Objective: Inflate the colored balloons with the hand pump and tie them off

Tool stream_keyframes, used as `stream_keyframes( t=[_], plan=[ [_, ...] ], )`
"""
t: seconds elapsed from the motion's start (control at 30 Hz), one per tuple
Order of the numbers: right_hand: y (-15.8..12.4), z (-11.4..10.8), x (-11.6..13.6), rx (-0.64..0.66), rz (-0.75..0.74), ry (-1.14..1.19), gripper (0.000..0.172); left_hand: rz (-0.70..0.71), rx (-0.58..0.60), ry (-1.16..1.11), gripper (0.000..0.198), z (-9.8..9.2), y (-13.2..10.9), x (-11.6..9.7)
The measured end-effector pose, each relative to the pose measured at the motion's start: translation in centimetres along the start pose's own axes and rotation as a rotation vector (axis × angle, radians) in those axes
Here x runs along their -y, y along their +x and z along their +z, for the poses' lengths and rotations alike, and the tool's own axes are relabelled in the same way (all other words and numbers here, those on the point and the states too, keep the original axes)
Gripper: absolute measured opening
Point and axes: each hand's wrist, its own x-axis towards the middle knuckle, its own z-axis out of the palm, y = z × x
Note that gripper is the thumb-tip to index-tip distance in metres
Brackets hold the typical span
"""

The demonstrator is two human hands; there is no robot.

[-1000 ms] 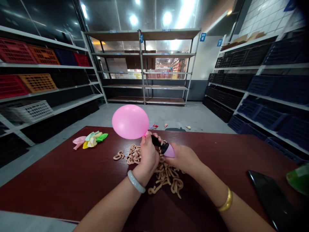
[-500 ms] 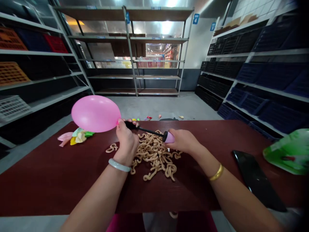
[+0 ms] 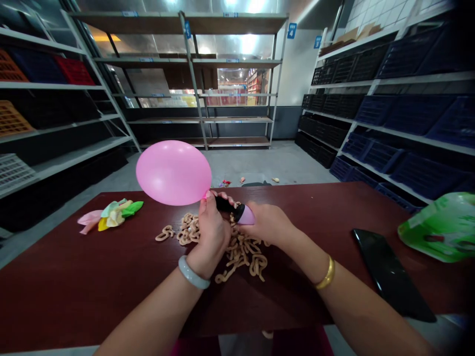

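Note:
A pink inflated balloon [image 3: 173, 172] sits on the nozzle end of a hand pump [image 3: 224, 204] with a black body and a lilac handle. My left hand [image 3: 213, 222] is closed around the black body and pinches the balloon's neck there. Closed on the lilac handle is my right hand [image 3: 270, 223], close against the left, with the pump pushed together. Beneath both hands lies a heap of tan, curly, rope-like pieces [image 3: 245, 252], partly hidden by my left hand. Several uninflated balloons [image 3: 113, 213] in pink, yellow, cream and green lie at the table's left.
The dark red table [image 3: 148, 291] also bears a black phone [image 3: 389, 272] and a green pouch [image 3: 440, 227] at the right. Small coloured pieces [image 3: 226, 183] lie on the floor beyond. Metal shelves [image 3: 233, 121] stand behind, with crates [image 3: 401, 113] on racks at the sides.
My left hand and the balloon have shifted right in view, while my right hand has moved slightly left. The pump's rod, which showed between the hands, has slid into the body.

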Motion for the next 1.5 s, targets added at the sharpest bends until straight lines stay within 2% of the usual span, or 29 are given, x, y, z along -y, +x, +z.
stream_keyframes(
  t=[0.17,0.37,0.5,0.57,0.67,0.93,1.1,1.2,1.33,1.5],
  plan=[
    [0.1,0.6,0.0,0.01,0.004,0.036,0.058,0.091,-0.045,-0.01,0.017,-1.1,2.5,-2.1],
    [0.1,0.5,-0.5,0.085,0.0,0.03,0.048,0.171,-0.178,-0.026,0.015,-3.6,6.2,-5.3],
    [0.1,0.2,-1.0,0.108,-0.014,0.022,0.046,0.201,-0.209,-0.043,0.014,-4.7,7.3,-6.3],
    [0.1,0.1,-1.3,0.101,-0.032,0.008,0.043,0.214,-0.193,-0.046,0.015,-4.7,7.2,-6.0],
    [0.2,0.0,-1.7,0.09,-0.051,-0.024,0.04,0.207,-0.143,-0.049,0.017,-4.0,6.1,-4.5],
    [0.1,0.0,-0.9,0.094,-0.022,0.015,0.041,0.008,-0.081,-0.038,0.023,-1.2,0.5,1.2],
    [0.0,0.0,-0.5,0.084,-0.009,0.032,0.044,-0.043,-0.083,-0.046,0.027,-0.5,-1.0,1.9],
    [0.0,0.2,-0.2,0.087,0.004,0.072,0.05,-0.039,-0.067,-0.036,0.027,-0.4,-0.3,0.9],
    [0.1,0.5,0.2,0.069,-0.008,0.147,0.058,0.044,-0.039,-0.048,0.026,-0.9,2.0,-1.9],
    [0.0,0.7,0.1,0.11,-0.047,0.206,0.052,0.188,-0.091,-0.068,0.023,-2.7,5.0,-5.6]
  ],
)
